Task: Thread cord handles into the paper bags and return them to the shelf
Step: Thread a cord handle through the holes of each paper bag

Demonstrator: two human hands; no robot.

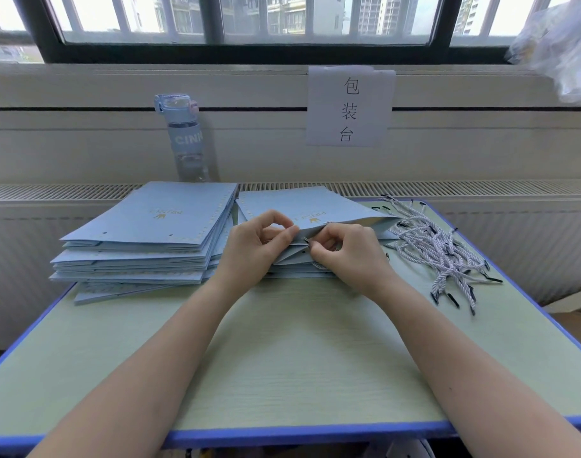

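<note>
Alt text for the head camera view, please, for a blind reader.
The left hand pinches the edge of a blue paper bag while the right hand pinches a cord at its hole. More bags lie left, loose cords right.

Head-worn view, forward and down, close over table

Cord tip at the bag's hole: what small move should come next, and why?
Probably push the cord tip on through the bag. The right hand pinches the tip right at the bag's lifted front edge, and the left hand pinches that edge beside it, holding it up. Whether the tip is already through, I cannot tell.
</note>
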